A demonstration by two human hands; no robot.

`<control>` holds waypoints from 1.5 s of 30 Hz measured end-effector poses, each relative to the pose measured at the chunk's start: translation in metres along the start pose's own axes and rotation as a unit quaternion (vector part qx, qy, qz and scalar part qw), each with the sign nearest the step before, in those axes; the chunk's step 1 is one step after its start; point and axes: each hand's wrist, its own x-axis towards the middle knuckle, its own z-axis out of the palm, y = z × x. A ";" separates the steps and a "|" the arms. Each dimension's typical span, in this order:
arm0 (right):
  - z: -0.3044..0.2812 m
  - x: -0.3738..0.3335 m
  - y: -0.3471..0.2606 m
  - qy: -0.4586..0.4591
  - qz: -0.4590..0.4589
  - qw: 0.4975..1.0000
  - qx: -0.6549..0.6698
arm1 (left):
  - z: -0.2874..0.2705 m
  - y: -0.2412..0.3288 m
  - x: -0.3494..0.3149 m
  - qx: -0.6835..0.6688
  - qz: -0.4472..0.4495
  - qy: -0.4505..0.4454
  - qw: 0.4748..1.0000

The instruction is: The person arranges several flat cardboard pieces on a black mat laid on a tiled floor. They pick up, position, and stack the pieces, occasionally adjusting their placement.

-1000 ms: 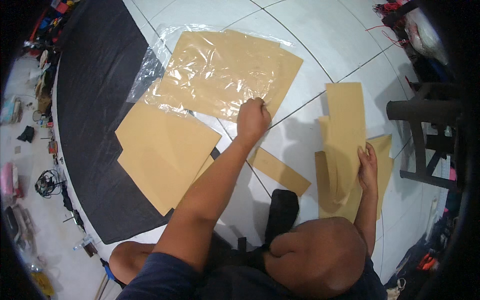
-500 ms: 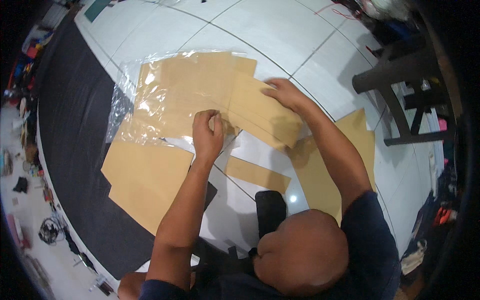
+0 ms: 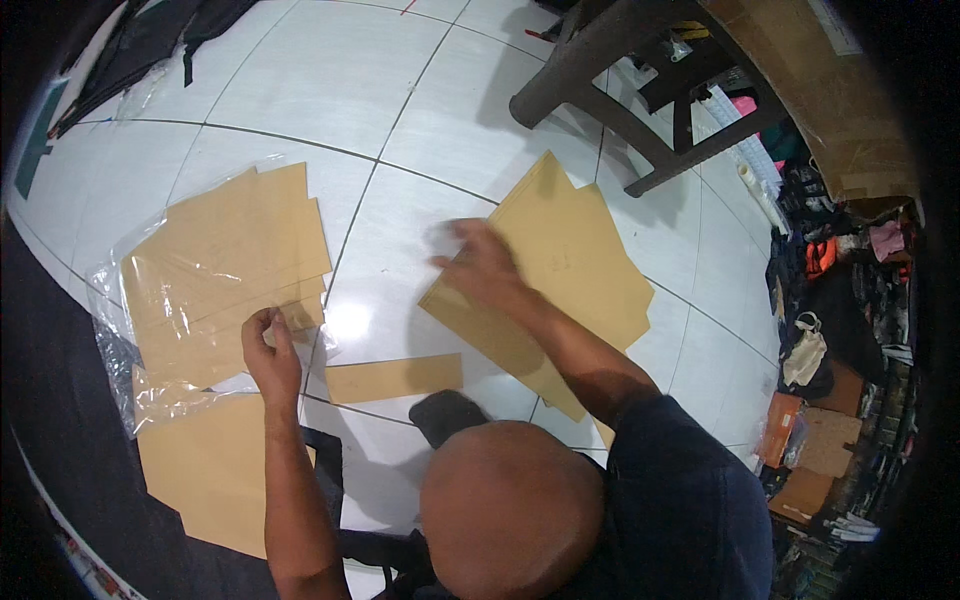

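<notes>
My left hand (image 3: 270,352) is closed in a pinch at the lower right edge of a clear plastic bag (image 3: 112,335). Tan card or paper sheets (image 3: 215,240) lie in this bag, their right edges poking out past it. My right hand (image 3: 485,265) is blurred by motion, thumb and fingers apart with nothing visible between them. It hovers over or touches the left edge of a stack of tan cut pieces (image 3: 585,245). Between the hands a narrow tan strip (image 3: 393,378) lies flat. Another large tan piece (image 3: 205,475) lies below the bag, partly behind my left forearm.
White floor tiles (image 3: 400,130) run under everything. Dark cloth or matting (image 3: 60,390) spreads at the left. A dark plastic stool (image 3: 610,90) stands at the far right, beside a cardboard box (image 3: 800,80). Boxes and mixed goods (image 3: 810,440) line the right edge.
The view has swung to the right. My right hand has left the narrow tan pieces beside the bag and moved to the stack on the right. My left hand stays at the bag.
</notes>
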 end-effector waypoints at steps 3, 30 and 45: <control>-0.075 -0.037 0.121 0.159 0.025 0.983 -0.090 | 0.006 0.001 0.001 -0.002 0.005 -0.015 1.000; -0.171 0.019 0.203 0.026 0.166 0.961 -0.220 | 0.027 0.026 0.031 0.149 0.013 -0.039 0.988; -0.199 0.059 0.135 -0.024 0.097 0.958 0.270 | 0.029 -0.004 0.034 0.095 -0.010 -0.039 0.995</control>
